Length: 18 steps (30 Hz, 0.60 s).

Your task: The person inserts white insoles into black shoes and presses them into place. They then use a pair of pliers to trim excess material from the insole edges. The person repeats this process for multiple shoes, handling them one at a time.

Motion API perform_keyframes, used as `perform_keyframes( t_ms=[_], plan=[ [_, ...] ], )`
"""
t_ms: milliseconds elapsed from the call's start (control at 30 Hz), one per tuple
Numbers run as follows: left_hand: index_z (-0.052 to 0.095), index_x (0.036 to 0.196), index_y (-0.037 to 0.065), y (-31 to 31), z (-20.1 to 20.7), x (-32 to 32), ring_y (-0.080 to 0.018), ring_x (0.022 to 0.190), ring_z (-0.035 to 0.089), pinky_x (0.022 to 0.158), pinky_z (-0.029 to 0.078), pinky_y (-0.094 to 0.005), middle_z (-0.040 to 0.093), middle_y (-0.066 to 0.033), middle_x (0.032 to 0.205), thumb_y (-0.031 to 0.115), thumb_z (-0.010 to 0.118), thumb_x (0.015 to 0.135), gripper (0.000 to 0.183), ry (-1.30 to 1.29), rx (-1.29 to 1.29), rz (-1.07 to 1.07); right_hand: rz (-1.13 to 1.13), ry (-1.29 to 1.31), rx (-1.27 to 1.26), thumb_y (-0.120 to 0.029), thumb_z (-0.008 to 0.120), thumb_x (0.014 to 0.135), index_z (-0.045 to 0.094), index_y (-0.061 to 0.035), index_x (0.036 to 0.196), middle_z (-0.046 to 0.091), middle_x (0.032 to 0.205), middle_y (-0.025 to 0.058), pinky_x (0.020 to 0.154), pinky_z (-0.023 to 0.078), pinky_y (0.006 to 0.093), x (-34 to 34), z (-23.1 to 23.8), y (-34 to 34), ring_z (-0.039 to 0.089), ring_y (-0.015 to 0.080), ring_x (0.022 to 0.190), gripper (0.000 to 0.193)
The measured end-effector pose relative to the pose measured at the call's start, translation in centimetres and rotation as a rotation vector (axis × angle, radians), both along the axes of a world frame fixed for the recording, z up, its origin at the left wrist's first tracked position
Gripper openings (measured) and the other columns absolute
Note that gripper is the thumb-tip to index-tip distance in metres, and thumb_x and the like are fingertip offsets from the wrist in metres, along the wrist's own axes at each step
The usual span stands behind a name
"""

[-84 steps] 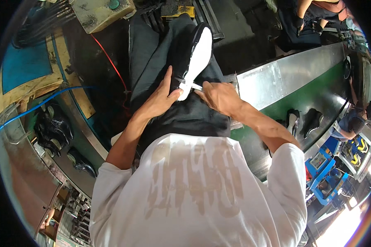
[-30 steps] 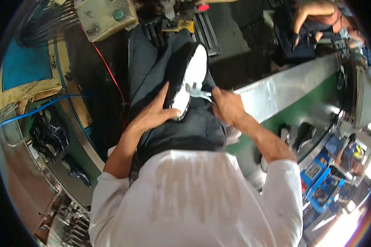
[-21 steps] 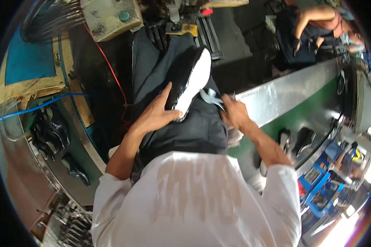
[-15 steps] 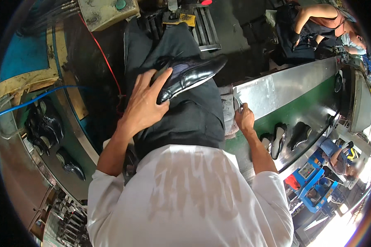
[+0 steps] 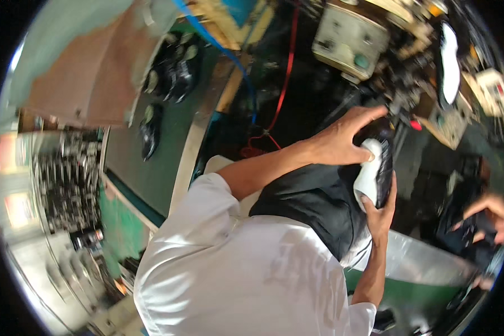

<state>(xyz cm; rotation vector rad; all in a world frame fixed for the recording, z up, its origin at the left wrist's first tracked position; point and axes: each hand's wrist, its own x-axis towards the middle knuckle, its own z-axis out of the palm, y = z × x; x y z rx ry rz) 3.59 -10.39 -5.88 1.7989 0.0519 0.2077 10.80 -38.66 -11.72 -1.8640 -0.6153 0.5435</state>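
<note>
A black shoe [image 5: 368, 178] is held up over my dark trousers, its white sole turned toward me. My left hand [image 5: 344, 137] grips the far end, thumb pressed on the sole and fingers reaching behind the dark upper. The near end rests in my right hand [image 5: 381, 215], with the thumb on the sole's edge and the fingers along the upper's right side. Most of the upper is hidden behind the sole. No tool shows in either hand.
On the left, a green bench [image 5: 176, 126] carries several black shoes [image 5: 176, 67]. Another white-soled shoe [image 5: 449, 64] stands among machinery at the upper right. A control box [image 5: 350, 42] and red hose [image 5: 288, 73] are ahead. A co-worker [image 5: 490, 215] sits at right, beyond a metal-edged bench [image 5: 420, 255].
The view has swung left. The shoe has turned from its side to sole toward me. My right hand has left the bench, where it held a small metal tool, and now grips the shoe.
</note>
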Motion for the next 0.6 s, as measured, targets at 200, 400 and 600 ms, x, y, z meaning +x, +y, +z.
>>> perform_keyframes(
  t_ms=[200, 400, 600],
  plan=[
    [0.003, 0.175, 0.005, -2.3, -4.4, -9.0, -0.0394, 0.155, 0.041, 0.131, 0.029, -0.0471, 0.034, -0.0257, 0.171, 0.020, 0.086, 0.088, 0.121, 0.017, -0.709, 0.317, 0.144, 0.258, 0.018, -0.035, 0.075, 0.102, 0.027, 0.0111, 0.166, 0.050, 0.158, 0.0316, 0.116, 0.046, 0.0413, -4.8, 0.1, 9.5, 0.057, 0.0303, 0.137, 0.093],
    [0.018, 0.175, 0.018, 5.3, -8.0, -23.8, -0.0316, 0.127, 0.065, 0.110, 0.052, -0.0497, 0.061, -0.0153, 0.149, 0.013, 0.085, 0.087, 0.111, 0.100, -0.646, 0.811, 0.748, 0.005, -0.070, -0.016, 0.073, 0.103, 0.060, -0.0078, 0.154, 0.079, 0.116, 0.0264, 0.089, 0.062, 0.0358, -7.5, 4.6, 14.9, 0.080, 0.0301, 0.102, 0.053],
    [0.009, 0.176, 0.034, 15.4, -9.8, -39.5, -0.0463, 0.129, 0.061, 0.113, 0.049, -0.0495, 0.045, -0.0340, 0.158, 0.024, 0.085, 0.092, 0.114, 0.688, 0.076, 1.418, 0.477, 0.070, -0.152, -0.017, 0.059, 0.113, 0.066, 0.0098, 0.138, 0.081, 0.114, 0.0205, 0.087, 0.060, 0.0329, -2.9, 1.8, 12.2, 0.080, 0.0233, 0.097, 0.037]
  ],
)
